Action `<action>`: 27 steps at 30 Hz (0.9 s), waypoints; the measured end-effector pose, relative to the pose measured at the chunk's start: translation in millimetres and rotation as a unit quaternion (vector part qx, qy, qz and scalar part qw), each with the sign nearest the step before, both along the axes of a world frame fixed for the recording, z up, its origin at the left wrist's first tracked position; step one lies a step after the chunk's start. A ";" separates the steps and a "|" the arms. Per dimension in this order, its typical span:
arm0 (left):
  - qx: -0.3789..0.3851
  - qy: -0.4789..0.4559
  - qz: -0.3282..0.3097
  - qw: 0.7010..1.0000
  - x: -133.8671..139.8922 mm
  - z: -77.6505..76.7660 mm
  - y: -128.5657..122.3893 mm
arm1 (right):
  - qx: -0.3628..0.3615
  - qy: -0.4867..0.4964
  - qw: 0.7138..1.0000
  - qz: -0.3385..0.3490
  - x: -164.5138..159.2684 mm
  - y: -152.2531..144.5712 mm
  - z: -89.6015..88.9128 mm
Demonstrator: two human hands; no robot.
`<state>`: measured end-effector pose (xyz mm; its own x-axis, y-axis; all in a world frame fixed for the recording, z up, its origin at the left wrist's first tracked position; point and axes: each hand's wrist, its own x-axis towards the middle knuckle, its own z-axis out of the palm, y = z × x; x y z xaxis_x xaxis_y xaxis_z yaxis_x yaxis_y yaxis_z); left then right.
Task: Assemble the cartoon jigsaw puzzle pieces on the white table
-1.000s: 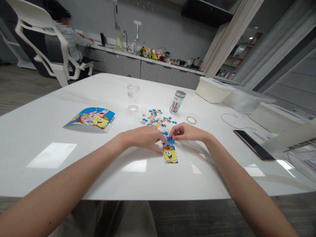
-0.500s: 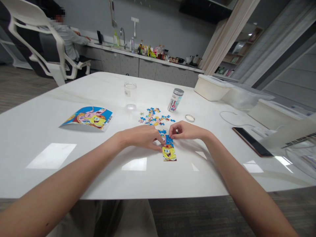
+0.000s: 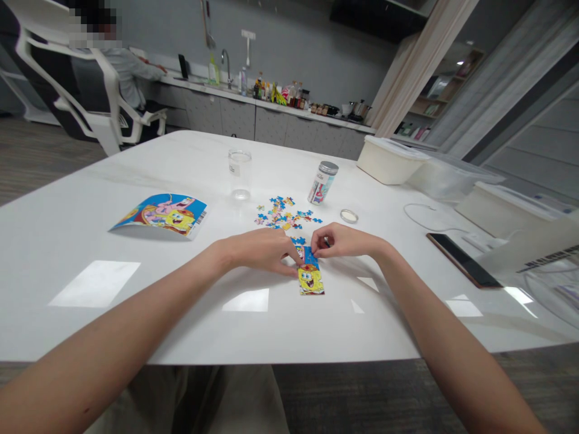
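Blue piece (image 3: pixel 313 258) has settled into puzzle (image 3: pixel 310 281); beyond: loose pieces (image 3: pixel 284 212), 2 jars (image 3: pixel 322 184).

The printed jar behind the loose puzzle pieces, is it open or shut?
Shut: the printed jar stands upright with its silver lid on top.

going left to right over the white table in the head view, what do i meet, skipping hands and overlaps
Curved picture sheet, clear jar, loose puzzle pieces, silver-rimmed disc, dark phone.
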<state>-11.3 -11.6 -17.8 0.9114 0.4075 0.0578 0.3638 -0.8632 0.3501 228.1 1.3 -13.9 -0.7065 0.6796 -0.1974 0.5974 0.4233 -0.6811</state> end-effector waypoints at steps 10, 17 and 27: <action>0.000 0.000 -0.004 1.000 0.1 -1.3 0.7 | 0.021 -0.007 1.000 0.005 -1.1 -1.3 -0.5; -0.002 0.009 0.001 1.000 0.4 1.6 -0.8 | 0.018 -0.003 1.000 0.008 -2.2 -1.3 -0.5; 0.002 0.018 0.007 1.000 2.3 5.4 -3.0 | 0.028 -0.017 0.999 0.015 -1.3 -2.5 -1.1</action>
<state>-9.0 -14.5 -12.4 0.9071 0.4200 0.0272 0.3879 -0.8595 0.3329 226.7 -1.2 -15.0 -0.7204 0.6686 -0.1842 0.6065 0.4784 -0.6351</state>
